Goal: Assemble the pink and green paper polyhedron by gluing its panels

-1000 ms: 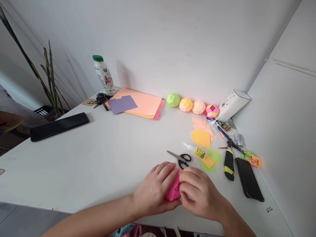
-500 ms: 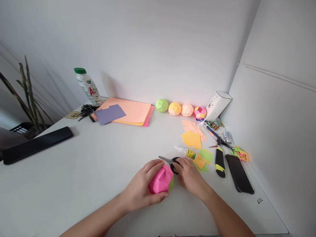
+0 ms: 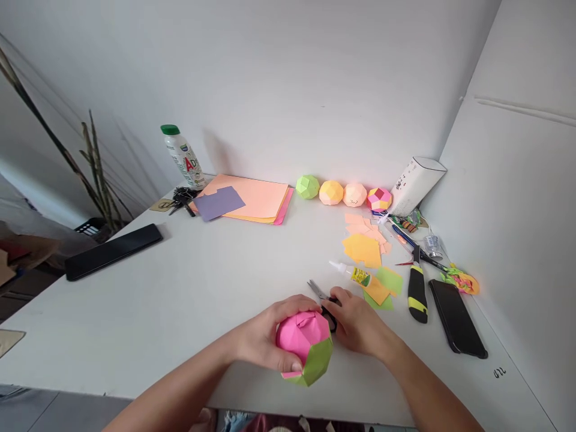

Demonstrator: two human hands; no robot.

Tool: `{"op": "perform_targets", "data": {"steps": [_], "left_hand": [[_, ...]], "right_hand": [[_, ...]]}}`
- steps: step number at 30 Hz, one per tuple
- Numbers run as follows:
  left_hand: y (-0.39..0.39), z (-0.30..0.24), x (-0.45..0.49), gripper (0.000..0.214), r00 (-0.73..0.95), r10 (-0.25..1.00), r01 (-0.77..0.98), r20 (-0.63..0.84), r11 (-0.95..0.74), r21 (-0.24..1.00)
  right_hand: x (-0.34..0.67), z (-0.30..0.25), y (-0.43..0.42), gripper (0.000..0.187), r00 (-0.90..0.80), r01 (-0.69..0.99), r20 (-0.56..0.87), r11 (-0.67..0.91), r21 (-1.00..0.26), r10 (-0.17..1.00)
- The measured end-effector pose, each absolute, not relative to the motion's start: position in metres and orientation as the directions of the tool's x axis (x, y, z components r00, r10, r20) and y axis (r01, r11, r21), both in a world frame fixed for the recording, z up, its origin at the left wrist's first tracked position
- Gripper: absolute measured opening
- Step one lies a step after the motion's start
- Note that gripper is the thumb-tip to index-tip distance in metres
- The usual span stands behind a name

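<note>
My left hand (image 3: 265, 336) is wrapped round a faceted paper ball (image 3: 308, 342), pink on top and green on its lower right side. A fold in the pink paper stands up at its top. Just right of the ball, my right hand (image 3: 360, 321) grips black-handled scissors (image 3: 318, 290) low over the table. Their blades point up and left, slightly apart. The ball partly covers the scissor handles. Beyond the right hand lie a glue bottle (image 3: 355, 275) with a white nozzle and green and orange paper pieces (image 3: 389, 279).
Several paper balls (image 3: 331, 192) line the wall. Paper sheets (image 3: 256, 195) lie at the back left near a white bottle (image 3: 183, 157) and keys (image 3: 183, 197). A cutter knife (image 3: 417, 294) and a phone (image 3: 456, 318) lie right; a long black object (image 3: 114, 251) lies left.
The ball has been turned and brought nearer, showing more of its green side. The scissors have swung to point more upward with my right hand on them. The view has shifted left.
</note>
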State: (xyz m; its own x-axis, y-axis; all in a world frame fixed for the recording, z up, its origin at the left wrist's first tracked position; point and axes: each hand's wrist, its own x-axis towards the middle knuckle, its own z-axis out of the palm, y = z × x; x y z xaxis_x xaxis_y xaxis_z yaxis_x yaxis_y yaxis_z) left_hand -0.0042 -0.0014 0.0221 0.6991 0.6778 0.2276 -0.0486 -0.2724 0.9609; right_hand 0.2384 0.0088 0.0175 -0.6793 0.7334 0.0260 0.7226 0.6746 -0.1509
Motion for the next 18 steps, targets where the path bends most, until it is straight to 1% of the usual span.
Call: {"op": "perform_targets", "data": {"steps": [3,5,8,9,11,13,15,16,18], "left_hand": [[-0.001,0.022,-0.005,0.073,0.7,0.684,-0.059,0.205,-0.231,0.971],[-0.001,0.022,-0.005,0.073,0.708,0.687,-0.093,0.162,-0.136,0.986],[-0.002,0.021,-0.005,0.074,0.734,0.67,-0.189,0.106,0.052,0.981],[-0.002,0.021,-0.005,0.074,0.743,0.663,-0.213,0.094,0.101,0.972],[-0.003,0.019,-0.005,0.074,0.753,0.654,-0.231,0.067,0.167,0.959],[-0.003,0.017,-0.004,0.075,0.754,0.655,-0.235,0.046,0.204,0.95],[-0.003,0.017,-0.004,0.075,0.753,0.657,-0.243,0.035,0.228,0.943],[-0.003,0.018,-0.004,0.075,0.756,0.654,-0.245,0.031,0.239,0.94],[-0.003,0.021,-0.004,0.075,0.769,0.639,-0.24,0.026,0.251,0.938]], "right_hand": [[0.242,0.019,0.006,0.048,-0.682,0.708,0.054,0.677,-0.204,0.729],[0.244,0.015,0.005,0.049,-0.664,0.728,0.066,0.664,-0.172,0.745],[0.244,0.004,0.006,0.05,-0.643,0.755,0.086,0.649,-0.094,0.761],[0.244,0.001,0.006,0.049,-0.643,0.753,0.1,0.651,-0.094,0.759],[0.243,0.001,0.008,0.048,-0.635,0.744,0.142,0.651,-0.148,0.759],[0.245,0.006,0.01,0.051,-0.585,0.735,0.199,0.618,-0.279,0.786],[0.249,0.016,0.012,0.05,-0.482,0.683,0.248,0.537,-0.495,0.84],[0.252,0.022,0.013,0.047,-0.418,0.619,0.255,0.479,-0.622,0.872],[0.26,0.033,0.016,0.038,-0.316,0.425,0.21,0.336,-0.84,0.925]]}}
